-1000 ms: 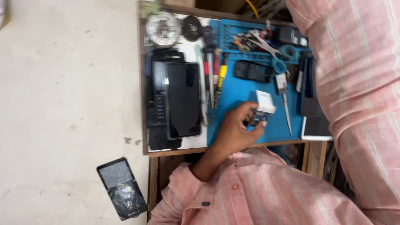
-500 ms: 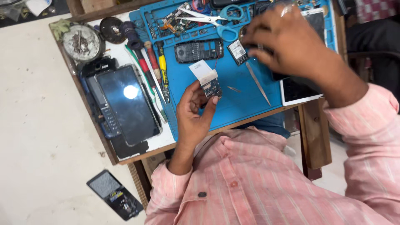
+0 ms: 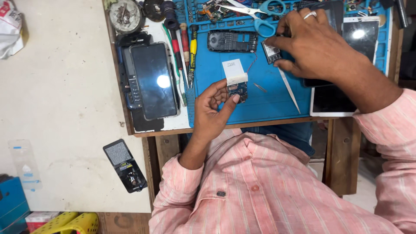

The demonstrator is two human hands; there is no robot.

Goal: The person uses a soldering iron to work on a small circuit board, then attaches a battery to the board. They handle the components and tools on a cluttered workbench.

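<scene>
Circuit board [image 3: 238, 90], small and dark with a white block at its far end, is held over the blue mat [image 3: 268, 102], near the middle of the bench. Going by size: the wooden bench [image 3: 143, 131] carries the mat, a black phone [image 3: 154, 80] lies face up at the left, a white tablet [image 3: 346, 102] sits at the right, and a black phone frame [image 3: 232, 41] lies far of the board. Blue-handled scissors [image 3: 260, 17] lie at the far edge, screwdrivers [image 3: 186, 47] between phone and mat, and a thin white pry tool [image 3: 289, 91] right of the board. The left hand [image 3: 212, 110] pinches the board between thumb and fingertips, the other fingers curled loosely. The right hand [image 3: 316, 47] is pressed down on a small grey part [image 3: 272, 53], thumb and forefinger closed on its edges. The board is judged light, stiff and fragile; its edges are the safest place to be gripped, clear of the components and of the thin red wire trailing from it. Compared with the frame half a second ago, the right hand has been brought nearer and lower onto the grey part, while the board has been kept in the same pinch.
</scene>
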